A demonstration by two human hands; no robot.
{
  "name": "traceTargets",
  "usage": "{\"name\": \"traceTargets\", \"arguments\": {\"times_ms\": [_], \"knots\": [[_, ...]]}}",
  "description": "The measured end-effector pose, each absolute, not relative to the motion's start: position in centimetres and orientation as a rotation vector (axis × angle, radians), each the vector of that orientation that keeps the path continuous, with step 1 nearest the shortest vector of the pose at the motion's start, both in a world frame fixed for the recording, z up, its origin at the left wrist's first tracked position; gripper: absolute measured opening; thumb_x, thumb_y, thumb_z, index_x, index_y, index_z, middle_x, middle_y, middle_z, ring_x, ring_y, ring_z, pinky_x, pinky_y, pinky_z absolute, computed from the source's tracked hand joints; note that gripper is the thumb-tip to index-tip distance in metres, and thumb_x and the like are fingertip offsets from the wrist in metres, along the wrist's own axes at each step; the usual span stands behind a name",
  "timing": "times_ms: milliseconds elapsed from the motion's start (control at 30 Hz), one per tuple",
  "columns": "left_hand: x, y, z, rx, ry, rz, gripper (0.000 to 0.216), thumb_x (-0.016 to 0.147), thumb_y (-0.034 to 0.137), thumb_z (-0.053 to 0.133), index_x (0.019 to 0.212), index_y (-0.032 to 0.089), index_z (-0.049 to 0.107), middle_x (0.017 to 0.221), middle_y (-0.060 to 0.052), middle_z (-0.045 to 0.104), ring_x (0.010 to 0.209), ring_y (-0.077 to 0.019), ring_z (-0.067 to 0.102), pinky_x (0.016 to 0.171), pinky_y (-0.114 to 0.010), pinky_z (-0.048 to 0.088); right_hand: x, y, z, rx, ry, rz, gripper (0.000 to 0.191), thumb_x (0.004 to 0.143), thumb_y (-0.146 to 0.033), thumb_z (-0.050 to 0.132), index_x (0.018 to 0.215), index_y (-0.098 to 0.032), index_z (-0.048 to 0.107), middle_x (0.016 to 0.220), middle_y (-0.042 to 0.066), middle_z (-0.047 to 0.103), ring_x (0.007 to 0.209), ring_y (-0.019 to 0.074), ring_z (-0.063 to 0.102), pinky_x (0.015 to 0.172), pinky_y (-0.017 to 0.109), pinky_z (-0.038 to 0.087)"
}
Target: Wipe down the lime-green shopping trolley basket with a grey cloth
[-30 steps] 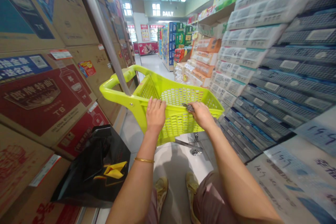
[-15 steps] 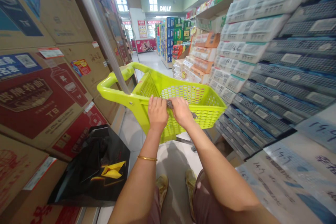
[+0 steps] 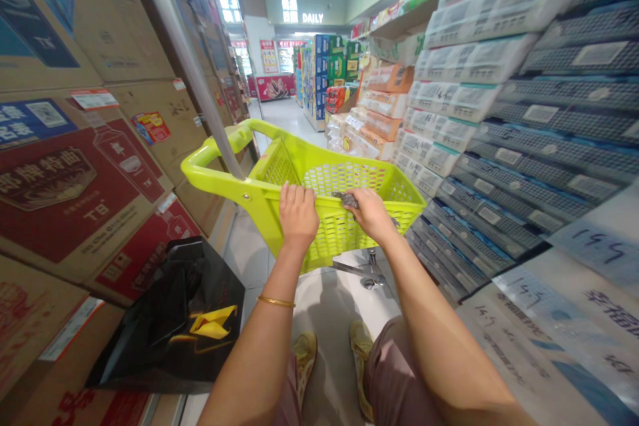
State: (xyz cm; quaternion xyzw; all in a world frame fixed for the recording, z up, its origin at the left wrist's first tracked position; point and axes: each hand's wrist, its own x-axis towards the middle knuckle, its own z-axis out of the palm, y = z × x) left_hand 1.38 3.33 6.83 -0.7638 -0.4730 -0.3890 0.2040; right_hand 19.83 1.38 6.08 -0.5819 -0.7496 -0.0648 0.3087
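Note:
A lime-green plastic shopping cart (image 3: 319,180) stands in the aisle in front of me. My left hand (image 3: 297,213) is closed over the near rim of its basket. My right hand (image 3: 368,212) rests on the same rim a little to the right, fingers pressed on a small dark grey cloth (image 3: 348,199) that lies against the rim. The basket looks empty inside. A gold bangle circles my left wrist.
Stacked cardboard boxes (image 3: 74,173) wall the left side, with a slanted metal pole (image 3: 190,60). A black bag (image 3: 184,319) sits on the floor at my left. Packs of tissue (image 3: 499,113) line the right shelves. The tiled aisle runs on ahead.
My right hand slid with the cloth left along the rim to beside my left hand, then back to the right. The left hand kept its grip.

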Motion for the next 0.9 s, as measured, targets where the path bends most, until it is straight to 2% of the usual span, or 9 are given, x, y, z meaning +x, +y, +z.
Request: {"name": "traceTargets", "arguments": {"times_ms": [167, 433, 567, 733, 900], "knots": [[1.4, 3.7, 6.7, -2.062, -1.353, -1.118, 0.024, 0.082, 0.014, 0.036, 0.079, 0.019, 0.059, 0.080, -0.007, 0.055, 0.094, -0.0240, 0.050, 0.105, -0.046, 0.026, 17.3, 1.5, 7.0, -1.556, -1.986, -0.156, 0.028, 0.085, -0.024, 0.046, 0.112, -0.017, 0.054, 0.110, 0.010, 0.059, 0.101, 0.0238, 0.048, 0.085, 0.034, 0.035], [0.3, 4.0, 6.6, -2.109, -1.380, -1.134, 0.025, 0.084, 0.019, 0.035, 0.086, 0.020, 0.060, 0.086, -0.008, 0.056, 0.099, -0.0239, 0.048, 0.108, -0.046, 0.022, 12.2, 1.8, 8.0, -1.437, -1.995, -0.144, 0.032, 0.087, -0.017, 0.036, 0.115, -0.020, 0.053, 0.110, 0.007, 0.060, 0.102, 0.0217, 0.047, 0.088, 0.033, 0.034], [-0.4, 3.9, 6.9, -2.135, -1.349, -1.091, 0.026, 0.087, 0.022, 0.034, 0.086, 0.020, 0.060, 0.084, -0.007, 0.057, 0.098, -0.0232, 0.048, 0.108, -0.045, 0.023, 13.6, 1.8, 7.7, -1.392, -2.057, -0.132, 0.033, 0.086, -0.020, 0.042, 0.118, -0.020, 0.050, 0.114, 0.007, 0.058, 0.104, 0.0213, 0.048, 0.089, 0.032, 0.035], [-0.6, 3.8, 7.1, -2.140, -1.326, -1.079, 0.026, 0.088, 0.023, 0.034, 0.084, 0.019, 0.059, 0.081, -0.007, 0.057, 0.095, -0.0223, 0.049, 0.108, -0.044, 0.024, 16.9, 1.5, 7.1, -1.549, -2.027, -0.147, 0.031, 0.084, -0.028, 0.051, 0.113, -0.019, 0.053, 0.108, 0.009, 0.061, 0.099, 0.0231, 0.051, 0.085, 0.033, 0.038], [-0.1, 3.8, 7.1, -2.130, -1.366, -1.121, 0.025, 0.086, 0.020, 0.036, 0.081, 0.019, 0.060, 0.080, -0.007, 0.056, 0.094, -0.0222, 0.049, 0.108, -0.045, 0.023, 17.8, 1.2, 7.0, -1.644, -1.997, -0.178, 0.030, 0.082, -0.026, 0.053, 0.111, -0.018, 0.055, 0.107, 0.009, 0.062, 0.099, 0.0237, 0.052, 0.085, 0.033, 0.038]]}}
